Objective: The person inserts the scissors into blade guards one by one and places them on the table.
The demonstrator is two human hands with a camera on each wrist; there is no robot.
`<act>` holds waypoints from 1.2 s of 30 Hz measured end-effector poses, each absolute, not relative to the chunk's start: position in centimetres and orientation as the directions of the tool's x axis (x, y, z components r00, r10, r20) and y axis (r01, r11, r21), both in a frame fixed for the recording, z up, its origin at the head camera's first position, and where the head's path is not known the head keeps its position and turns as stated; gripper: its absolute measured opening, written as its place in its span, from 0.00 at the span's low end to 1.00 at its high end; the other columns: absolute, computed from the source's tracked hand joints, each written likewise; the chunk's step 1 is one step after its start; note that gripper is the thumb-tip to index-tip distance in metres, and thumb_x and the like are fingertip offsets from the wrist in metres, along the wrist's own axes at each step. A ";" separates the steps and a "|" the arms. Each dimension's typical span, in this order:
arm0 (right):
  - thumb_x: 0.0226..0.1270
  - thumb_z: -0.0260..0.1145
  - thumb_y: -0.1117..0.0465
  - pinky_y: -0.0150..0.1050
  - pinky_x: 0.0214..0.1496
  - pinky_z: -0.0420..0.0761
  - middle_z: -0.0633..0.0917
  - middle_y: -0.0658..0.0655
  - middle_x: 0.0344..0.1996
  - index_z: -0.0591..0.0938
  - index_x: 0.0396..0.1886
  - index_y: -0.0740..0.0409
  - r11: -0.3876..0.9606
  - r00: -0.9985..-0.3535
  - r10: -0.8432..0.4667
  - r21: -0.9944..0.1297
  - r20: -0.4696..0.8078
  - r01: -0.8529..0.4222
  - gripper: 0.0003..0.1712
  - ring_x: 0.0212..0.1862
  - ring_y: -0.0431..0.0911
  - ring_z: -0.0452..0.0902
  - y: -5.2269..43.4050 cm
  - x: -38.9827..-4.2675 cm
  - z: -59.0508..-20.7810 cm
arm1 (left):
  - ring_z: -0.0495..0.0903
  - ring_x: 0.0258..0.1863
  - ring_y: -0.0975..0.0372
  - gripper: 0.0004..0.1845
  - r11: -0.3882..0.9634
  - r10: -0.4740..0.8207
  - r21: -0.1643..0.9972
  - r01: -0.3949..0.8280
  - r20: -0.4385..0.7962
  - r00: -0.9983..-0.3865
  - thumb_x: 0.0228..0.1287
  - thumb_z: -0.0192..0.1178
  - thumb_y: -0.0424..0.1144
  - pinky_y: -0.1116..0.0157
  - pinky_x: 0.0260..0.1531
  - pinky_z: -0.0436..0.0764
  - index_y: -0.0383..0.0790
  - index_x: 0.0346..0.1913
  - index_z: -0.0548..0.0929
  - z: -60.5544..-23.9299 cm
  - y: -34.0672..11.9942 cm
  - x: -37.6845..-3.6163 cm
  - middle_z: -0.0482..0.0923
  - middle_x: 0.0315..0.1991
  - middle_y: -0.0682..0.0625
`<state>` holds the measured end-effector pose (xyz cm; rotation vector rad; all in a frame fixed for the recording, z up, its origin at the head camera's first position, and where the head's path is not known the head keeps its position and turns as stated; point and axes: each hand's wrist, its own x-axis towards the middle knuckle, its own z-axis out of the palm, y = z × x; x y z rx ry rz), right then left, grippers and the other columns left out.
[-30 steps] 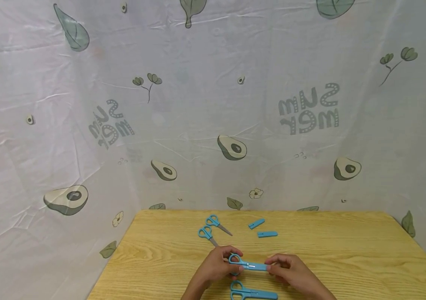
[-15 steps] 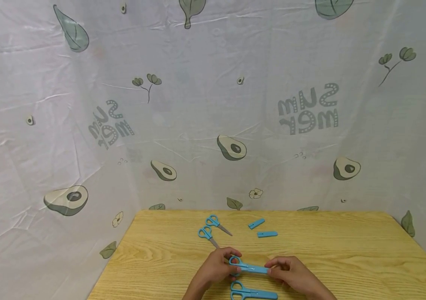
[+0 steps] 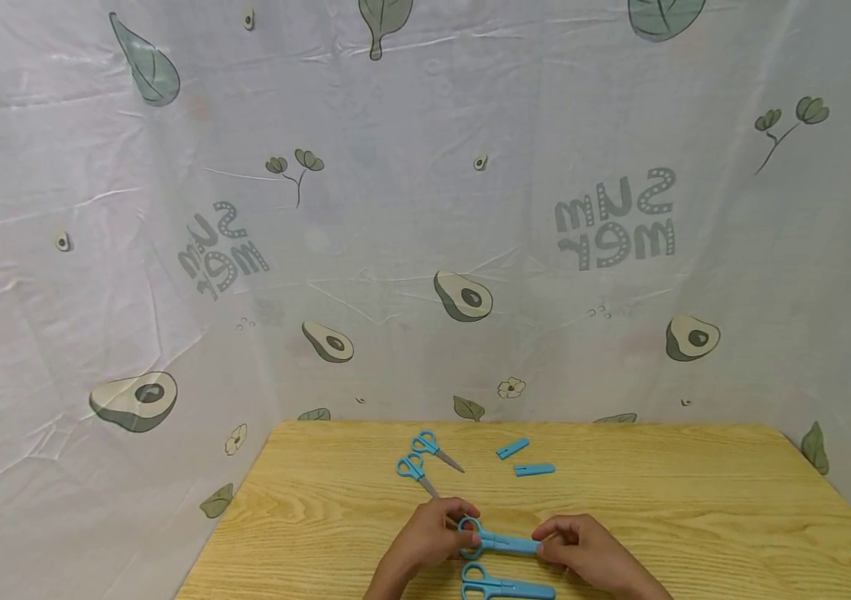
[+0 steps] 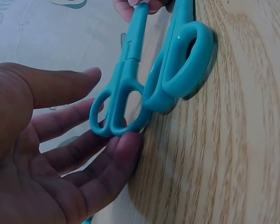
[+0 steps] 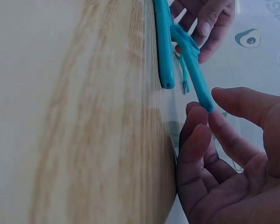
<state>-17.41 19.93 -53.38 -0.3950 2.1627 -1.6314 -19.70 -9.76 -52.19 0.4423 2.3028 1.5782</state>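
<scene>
Left hand gripped the capped scissors by the loops, right hand pinched the sheath tip; another capped pair lay at 6 o'clock, two bare scissors and two caps at 12 o'clock remained.

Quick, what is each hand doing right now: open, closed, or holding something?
Left hand: pinches the handle rings of the capped scissors.
Right hand: pinches the capped tip end of the same scissors.

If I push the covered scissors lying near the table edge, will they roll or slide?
The scissors look flat, with looped handles, so they would probably slide on the table, not roll. They seem small and plastic-handled, likely light and stiff.
</scene>
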 end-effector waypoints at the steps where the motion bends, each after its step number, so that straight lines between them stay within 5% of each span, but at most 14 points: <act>1: 0.80 0.66 0.61 0.35 0.32 0.82 0.92 0.55 0.38 0.85 0.56 0.72 0.288 -0.882 -0.446 -0.957 -0.156 0.023 0.17 0.34 0.45 0.83 19.9 -17.4 -53.3 | 0.84 0.37 0.61 0.12 0.358 0.429 0.929 0.094 -0.074 -0.900 0.68 0.71 0.28 0.66 0.31 0.84 0.34 0.53 0.90 -52.1 -9.8 -19.7 0.86 0.40 0.48; 11: 0.82 0.63 0.61 0.34 0.33 0.81 0.90 0.54 0.34 0.85 0.55 0.72 0.333 -0.868 -0.467 -0.943 -0.167 0.002 0.17 0.34 0.45 0.82 20.6 -17.1 -53.1 | 0.88 0.43 0.58 0.11 0.438 0.450 0.888 0.141 -0.081 -0.889 0.68 0.74 0.35 0.64 0.37 0.85 0.38 0.51 0.91 -51.9 -10.1 -19.9 0.90 0.45 0.50; 18: 0.85 0.60 0.61 0.31 0.29 0.72 0.82 0.51 0.29 0.83 0.58 0.75 0.281 -0.846 -0.505 -0.959 -0.173 0.028 0.19 0.28 0.40 0.70 21.0 -17.1 -53.0 | 0.86 0.42 0.60 0.11 0.452 0.454 0.876 0.169 -0.063 -0.889 0.68 0.74 0.36 0.63 0.40 0.86 0.38 0.51 0.91 -51.7 -10.4 -20.1 0.90 0.44 0.48; 36: 0.86 0.60 0.58 0.36 0.31 0.79 0.86 0.56 0.36 0.78 0.65 0.78 0.294 -0.859 -0.492 -0.956 -0.144 -0.008 0.25 0.34 0.43 0.79 22.6 -17.6 -52.3 | 0.88 0.48 0.52 0.16 0.407 0.433 0.888 0.212 0.017 -0.901 0.70 0.73 0.36 0.58 0.49 0.89 0.33 0.57 0.88 -51.1 -11.4 -20.6 0.88 0.52 0.40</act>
